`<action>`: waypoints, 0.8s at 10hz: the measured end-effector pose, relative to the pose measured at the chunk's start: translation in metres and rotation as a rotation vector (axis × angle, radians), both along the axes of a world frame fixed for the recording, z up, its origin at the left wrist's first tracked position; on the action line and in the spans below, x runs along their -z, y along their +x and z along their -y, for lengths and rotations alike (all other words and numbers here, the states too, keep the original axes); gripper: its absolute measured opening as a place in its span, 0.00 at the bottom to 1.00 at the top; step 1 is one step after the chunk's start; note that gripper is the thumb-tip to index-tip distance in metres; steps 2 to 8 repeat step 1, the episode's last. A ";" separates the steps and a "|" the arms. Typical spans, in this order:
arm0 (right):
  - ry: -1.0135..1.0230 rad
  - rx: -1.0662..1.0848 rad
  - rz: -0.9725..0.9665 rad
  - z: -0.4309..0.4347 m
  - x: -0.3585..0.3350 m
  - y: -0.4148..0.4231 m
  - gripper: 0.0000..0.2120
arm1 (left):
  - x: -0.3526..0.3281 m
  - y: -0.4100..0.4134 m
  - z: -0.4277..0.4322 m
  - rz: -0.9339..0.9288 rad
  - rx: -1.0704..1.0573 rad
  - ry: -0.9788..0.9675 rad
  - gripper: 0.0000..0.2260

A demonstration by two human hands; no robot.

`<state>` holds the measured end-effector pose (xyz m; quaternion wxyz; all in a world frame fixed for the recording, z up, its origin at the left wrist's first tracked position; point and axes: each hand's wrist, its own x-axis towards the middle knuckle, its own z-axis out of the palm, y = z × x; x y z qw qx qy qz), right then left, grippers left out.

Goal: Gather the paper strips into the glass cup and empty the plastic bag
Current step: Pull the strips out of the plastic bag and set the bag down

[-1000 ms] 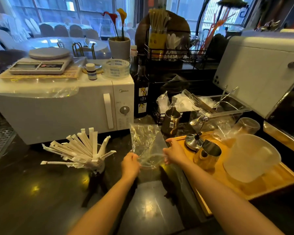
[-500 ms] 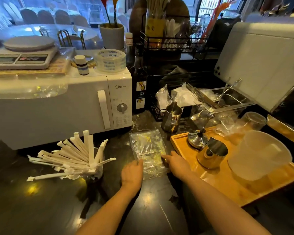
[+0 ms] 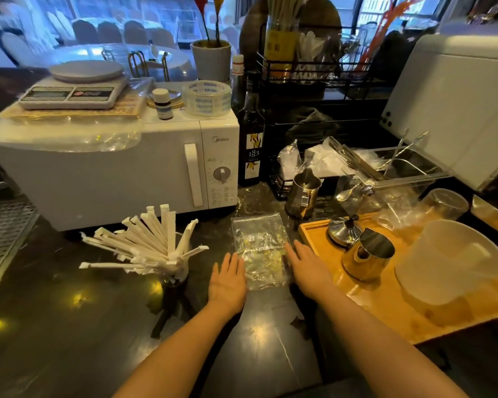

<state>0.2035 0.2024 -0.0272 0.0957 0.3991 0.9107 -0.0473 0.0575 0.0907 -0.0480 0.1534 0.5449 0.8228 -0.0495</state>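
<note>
The paper strips [image 3: 144, 242] are standing fanned out in the glass cup [image 3: 174, 271] on the dark counter [image 3: 55, 326], just in front of the microwave [image 3: 112, 168]. I can't see a single loose strip lying anywhere on the counter, so the gathering part looks done to me.

The plastic bag [image 3: 260, 249] lies flat on the counter between the cup and the wooden tray [image 3: 385, 305], crinkled and see-through. It looks empty, though with the glare and reflections on the film I can't be fully sure nothing thin is left inside.

Both hands are spread open with the fingers straight, holding nothing. The left hand [image 3: 227, 278] lies palm down at the bag's near left edge, and the right hand [image 3: 306, 267] lies along its right edge, each just touching or barely overlapping the plastic. They seem to be pressing or smoothing it flat.

By my reckoning the task is at its very end: strips in the cup, bag emptied and laid down, with little left beyond letting go.
</note>
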 end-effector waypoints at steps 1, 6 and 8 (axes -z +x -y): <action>0.000 0.064 -0.166 0.009 -0.011 -0.004 0.32 | -0.013 0.006 0.010 0.039 -0.058 0.120 0.24; 0.000 0.064 -0.166 0.009 -0.011 -0.004 0.32 | -0.013 0.006 0.010 0.039 -0.058 0.120 0.24; 0.000 0.064 -0.166 0.009 -0.011 -0.004 0.32 | -0.013 0.006 0.010 0.039 -0.058 0.120 0.24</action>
